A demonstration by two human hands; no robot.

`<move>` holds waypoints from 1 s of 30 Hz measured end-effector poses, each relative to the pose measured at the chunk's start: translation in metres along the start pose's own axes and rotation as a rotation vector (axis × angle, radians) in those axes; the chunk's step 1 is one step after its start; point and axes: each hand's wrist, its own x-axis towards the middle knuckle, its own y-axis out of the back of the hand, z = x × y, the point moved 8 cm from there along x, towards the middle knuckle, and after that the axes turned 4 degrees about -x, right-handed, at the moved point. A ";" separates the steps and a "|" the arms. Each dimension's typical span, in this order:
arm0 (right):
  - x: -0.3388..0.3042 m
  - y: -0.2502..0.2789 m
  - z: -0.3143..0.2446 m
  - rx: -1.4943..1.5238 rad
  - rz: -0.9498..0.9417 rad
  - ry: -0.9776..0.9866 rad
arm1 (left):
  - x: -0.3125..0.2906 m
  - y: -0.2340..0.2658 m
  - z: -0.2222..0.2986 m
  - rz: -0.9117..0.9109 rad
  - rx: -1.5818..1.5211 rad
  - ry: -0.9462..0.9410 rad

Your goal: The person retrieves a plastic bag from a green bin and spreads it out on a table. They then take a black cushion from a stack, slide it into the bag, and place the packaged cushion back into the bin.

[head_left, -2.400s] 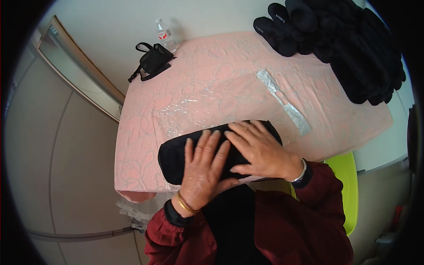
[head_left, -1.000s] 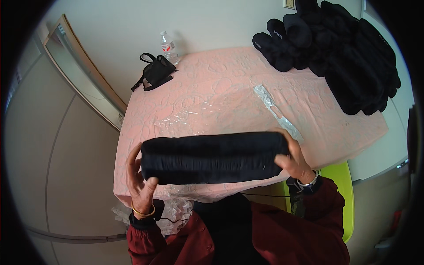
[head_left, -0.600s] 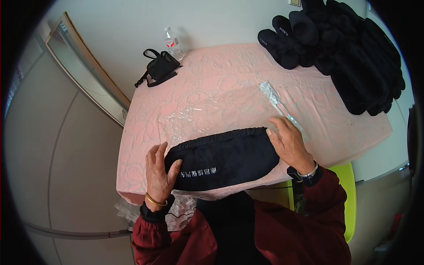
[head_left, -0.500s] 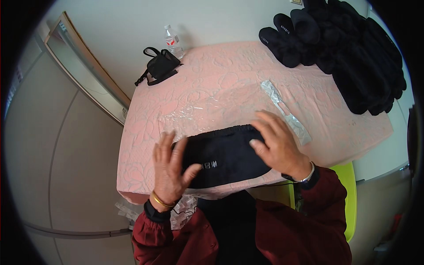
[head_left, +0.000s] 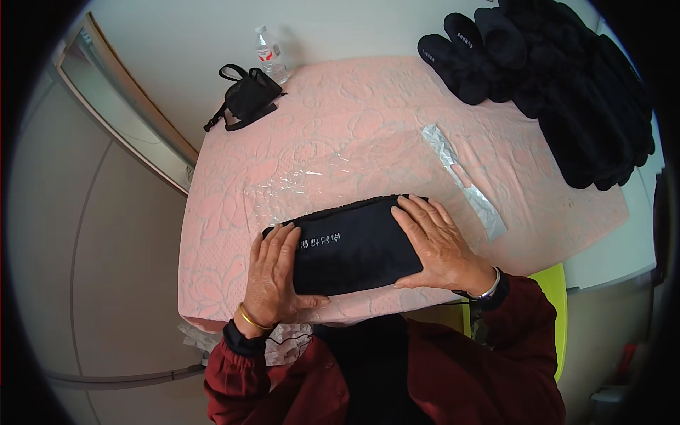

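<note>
A folded black fabric piece (head_left: 358,258) lies near the front edge of the table, a short line of white lettering on its upper face. Its far edge shows a gathered or fluffy black rim. At its left end my left hand (head_left: 273,276) is closed, fingers laid over the top and thumb along the near edge. My right hand (head_left: 439,244) spans the right end likewise, fingertips at the far edge and thumb at the near corner. Between both hands the piece rests flat. What lies under the palms is hidden.
Clear plastic film (head_left: 304,180) lies just beyond the piece on the pink patterned tablecloth (head_left: 219,248). A crumpled white-and-clear plastic strip (head_left: 464,184) is to the right. A black pouch (head_left: 248,95) and a bottle (head_left: 270,57) stand far left; black fabric pieces (head_left: 588,120) are heaped far right.
Both hands have come down from hovering over the black fabric piece onto its two ends. The piece has shifted slightly away and leftward, and more of its lettering shows.
</note>
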 end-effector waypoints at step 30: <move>-0.029 0.048 -0.015 -0.049 0.064 0.006 | -0.048 0.031 0.010 -0.071 -0.067 0.116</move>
